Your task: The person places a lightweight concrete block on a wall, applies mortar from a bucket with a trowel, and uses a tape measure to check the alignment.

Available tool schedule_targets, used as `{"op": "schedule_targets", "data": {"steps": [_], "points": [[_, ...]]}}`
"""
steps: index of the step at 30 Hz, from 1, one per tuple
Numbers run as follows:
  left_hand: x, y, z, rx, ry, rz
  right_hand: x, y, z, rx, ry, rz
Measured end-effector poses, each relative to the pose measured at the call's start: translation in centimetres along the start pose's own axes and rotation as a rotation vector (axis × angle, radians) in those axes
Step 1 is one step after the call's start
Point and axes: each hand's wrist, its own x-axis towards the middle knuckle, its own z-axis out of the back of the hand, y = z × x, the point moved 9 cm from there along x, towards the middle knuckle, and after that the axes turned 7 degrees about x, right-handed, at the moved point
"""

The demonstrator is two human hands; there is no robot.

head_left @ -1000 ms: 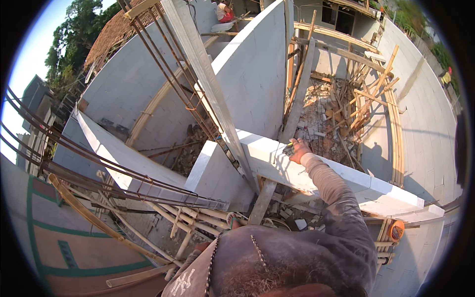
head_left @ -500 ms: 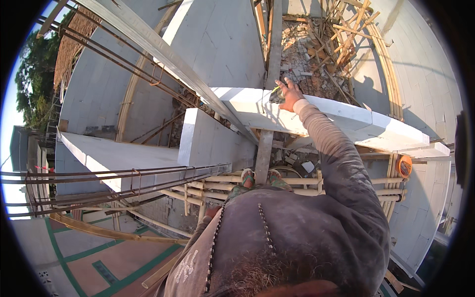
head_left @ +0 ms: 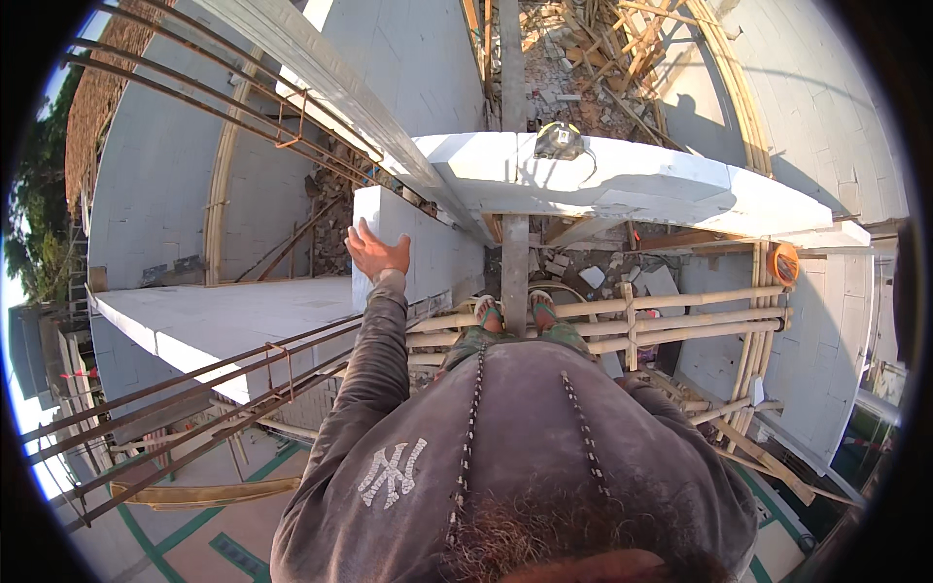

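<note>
My left hand (head_left: 377, 255) is at the near end of a short white block wall (head_left: 432, 243). Its fingers are spread and nothing is in them; the palm seems to rest against the block. A dark tape measure (head_left: 559, 141) with a yellow edge and a thin cord loop sits on top of the long white block wall (head_left: 671, 175) ahead of me. No hand touches it. My right arm is drawn down by my side, and its hand is out of sight behind my body.
My feet stand at a narrow plank (head_left: 514, 282) beside bamboo poles (head_left: 700, 316). Rusty rebar (head_left: 194, 394) juts in from the left. A pale metal beam (head_left: 340, 97) slants down to the wall. An orange round thing (head_left: 782, 263) hangs at right. Rubble and timber lie below.
My right hand has left the tape measure on the wall and gone out of view. My left hand has come up to the short wall. The view has shifted slightly.
</note>
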Motion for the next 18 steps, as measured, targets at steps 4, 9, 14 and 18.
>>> {"op": "schedule_targets", "data": {"steps": [4,9,14,18], "points": [[4.6,4.5,-3.9,0.25,0.347,0.411,0.3,-6.2,-5.4,0.416,-0.369,-0.03],[5.2,4.2,-9.5,0.066,0.524,0.256,-1.2,-3.8,-14.2,1.751,-0.098,-0.102],[5.7,5.1,-6.1,0.031,0.419,0.228,-8.7,9.1,-1.2,1.373,-0.38,0.112],[3.7,3.7,-4.1,0.079,0.348,0.254,-10.1,12.8,2.2,0.953,-0.497,0.227]]}}
